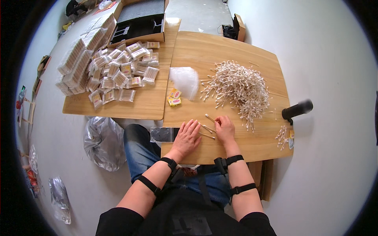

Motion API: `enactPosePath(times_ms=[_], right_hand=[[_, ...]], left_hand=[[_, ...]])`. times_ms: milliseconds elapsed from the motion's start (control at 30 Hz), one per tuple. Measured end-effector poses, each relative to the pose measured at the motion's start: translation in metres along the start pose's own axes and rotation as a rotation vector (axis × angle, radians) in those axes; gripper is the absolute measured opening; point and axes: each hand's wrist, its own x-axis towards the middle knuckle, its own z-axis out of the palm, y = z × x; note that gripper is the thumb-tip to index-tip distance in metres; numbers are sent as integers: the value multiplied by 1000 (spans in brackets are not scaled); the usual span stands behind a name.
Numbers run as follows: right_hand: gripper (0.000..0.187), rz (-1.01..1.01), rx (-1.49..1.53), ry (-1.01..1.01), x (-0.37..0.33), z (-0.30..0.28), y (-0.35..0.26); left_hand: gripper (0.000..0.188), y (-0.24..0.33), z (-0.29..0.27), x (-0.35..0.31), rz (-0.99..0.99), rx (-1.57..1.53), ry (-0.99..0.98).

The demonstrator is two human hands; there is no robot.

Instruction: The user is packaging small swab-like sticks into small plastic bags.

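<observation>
My left hand (186, 138) lies flat near the table's front edge, fingers stretched out. Beneath its wrist side rests a flat transparent packet with a black panel (163, 134). A few loose cotton swabs (207, 136) lie beside its fingertips. Just to the right, my right hand (225, 129) is closed in a pinch, with a cotton swab (210, 117) sticking out leftward from its fingers. Beyond my hands spreads a big loose heap of cotton swabs (240, 88). A stack of transparent bags (184, 82) and several small yellow cards (174, 96) lie left of the heap.
Many filled swab packets (122, 67) are piled on the left table (145, 110), beside tall stacked packets (75, 67) and an open box (138, 23). At the right edge are a black cylinder (297, 110) and a small swab pile (282, 137). A plastic bag (104, 143) sits below.
</observation>
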Motion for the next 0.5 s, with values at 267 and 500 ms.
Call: enactPosePath(times_ms=[267, 500], right_hand=[[4, -68, 68, -65, -13, -3, -18], [5, -161, 95, -193, -30, -5, -20]], left_hand=[[48, -10, 6, -6, 19, -153, 82], [56, -5, 2, -5, 17, -46, 8]])
